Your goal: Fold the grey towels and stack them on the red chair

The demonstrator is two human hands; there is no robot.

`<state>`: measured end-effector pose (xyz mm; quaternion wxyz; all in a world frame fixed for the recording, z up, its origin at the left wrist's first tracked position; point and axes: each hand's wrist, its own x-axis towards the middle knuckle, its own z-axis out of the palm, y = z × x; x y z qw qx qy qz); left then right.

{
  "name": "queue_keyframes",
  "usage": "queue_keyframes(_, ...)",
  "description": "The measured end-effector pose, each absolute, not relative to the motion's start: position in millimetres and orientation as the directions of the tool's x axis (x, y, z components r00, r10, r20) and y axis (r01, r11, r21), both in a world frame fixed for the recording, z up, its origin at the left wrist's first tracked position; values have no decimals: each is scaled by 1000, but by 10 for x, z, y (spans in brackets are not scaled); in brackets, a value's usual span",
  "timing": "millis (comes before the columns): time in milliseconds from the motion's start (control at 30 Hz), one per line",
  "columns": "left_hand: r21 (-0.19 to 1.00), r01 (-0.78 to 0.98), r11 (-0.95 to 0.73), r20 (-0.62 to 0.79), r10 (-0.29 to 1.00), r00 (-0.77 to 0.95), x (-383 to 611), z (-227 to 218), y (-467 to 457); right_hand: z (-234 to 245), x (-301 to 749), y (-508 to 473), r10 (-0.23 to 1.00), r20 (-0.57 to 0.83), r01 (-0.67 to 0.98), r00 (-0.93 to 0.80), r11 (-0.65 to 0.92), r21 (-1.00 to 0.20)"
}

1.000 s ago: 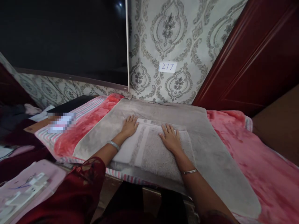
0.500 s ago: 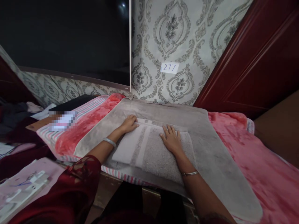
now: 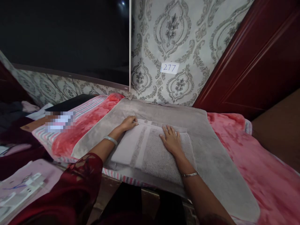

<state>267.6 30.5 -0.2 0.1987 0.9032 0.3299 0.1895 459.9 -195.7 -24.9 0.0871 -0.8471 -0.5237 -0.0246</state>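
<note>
A folded pale grey towel (image 3: 150,153) with a lighter stripe lies on a larger grey mat (image 3: 211,147). My left hand (image 3: 128,122) pinches the towel's far left corner, fingers curled on its edge. Flat on the towel's far middle rests my right hand (image 3: 171,139), fingers stretched out and palm down. Both wrists carry thin silver bangles.
The mat lies on a pink-red fleece blanket (image 3: 257,168) over a striped sheet (image 3: 89,104). A patterned wall with a "277" label (image 3: 170,67) stands behind, a dark screen (image 3: 65,37) at left, a dark red door (image 3: 253,59) at right. Pink cloth with white items (image 3: 18,187) sits lower left.
My left hand went from lying flat on the towel to curling round its far left corner. My right hand stayed flat in place.
</note>
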Motion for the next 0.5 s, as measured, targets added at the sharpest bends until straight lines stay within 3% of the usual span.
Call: queue_keyframes(500,485,680,-550,97,807,583,2733,58,256,-149,4667,-1926,898,100,902,428,-417,-116)
